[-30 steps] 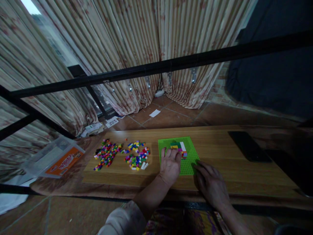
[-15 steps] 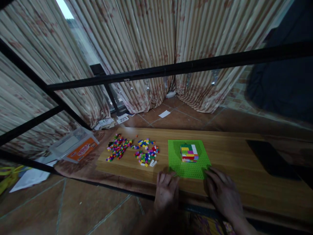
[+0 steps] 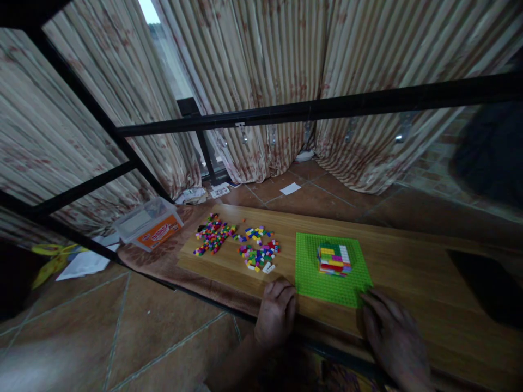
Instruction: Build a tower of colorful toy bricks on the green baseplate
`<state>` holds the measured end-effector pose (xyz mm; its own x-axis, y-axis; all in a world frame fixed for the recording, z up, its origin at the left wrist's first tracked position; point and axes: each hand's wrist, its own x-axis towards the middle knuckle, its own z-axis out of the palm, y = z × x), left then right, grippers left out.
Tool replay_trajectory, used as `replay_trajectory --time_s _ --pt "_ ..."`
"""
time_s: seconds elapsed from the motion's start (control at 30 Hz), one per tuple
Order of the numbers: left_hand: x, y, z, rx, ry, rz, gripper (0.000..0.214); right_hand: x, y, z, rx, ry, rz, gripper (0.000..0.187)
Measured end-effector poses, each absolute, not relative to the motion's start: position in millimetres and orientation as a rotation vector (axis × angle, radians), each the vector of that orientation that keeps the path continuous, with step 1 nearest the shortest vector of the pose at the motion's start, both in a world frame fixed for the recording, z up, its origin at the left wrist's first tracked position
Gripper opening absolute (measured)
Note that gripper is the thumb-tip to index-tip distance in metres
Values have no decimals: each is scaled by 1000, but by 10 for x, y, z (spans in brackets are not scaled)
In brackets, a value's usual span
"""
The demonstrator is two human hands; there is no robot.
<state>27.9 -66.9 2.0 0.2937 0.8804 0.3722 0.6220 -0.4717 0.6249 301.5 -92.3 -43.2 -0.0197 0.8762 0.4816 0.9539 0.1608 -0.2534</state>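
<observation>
A green baseplate [image 3: 314,275] lies on a wooden board [image 3: 400,261] and carries a small block of stacked coloured bricks [image 3: 333,259]. My left hand [image 3: 277,314] rests at the board's near edge, just left of the plate's near corner, its fingers curled and nothing visible in them. My right hand [image 3: 390,335] lies flat on the board by the plate's near right corner, fingers spread, fingertips almost touching the plate. Two heaps of loose coloured bricks [image 3: 214,235] [image 3: 260,253] lie to the left of the plate.
A clear plastic box with an orange label [image 3: 149,223] sits left of the board. A dark flat object [image 3: 484,283] lies at the right. A black metal frame [image 3: 310,109] crosses above the board. Striped curtains, tiled floor and papers [image 3: 84,264] lie beyond.
My left hand has come off the baseplate and drawn back to the board's near edge. My right hand has stayed by the plate's near right corner. The view has swung left.
</observation>
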Motion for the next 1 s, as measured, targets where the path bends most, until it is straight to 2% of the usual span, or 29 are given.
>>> replay_trajectory --time_s 1.0 --pt "205 -619 -37 2128 1333 1035 20 3057 -918 -467 -1707 -1922 -215 40"
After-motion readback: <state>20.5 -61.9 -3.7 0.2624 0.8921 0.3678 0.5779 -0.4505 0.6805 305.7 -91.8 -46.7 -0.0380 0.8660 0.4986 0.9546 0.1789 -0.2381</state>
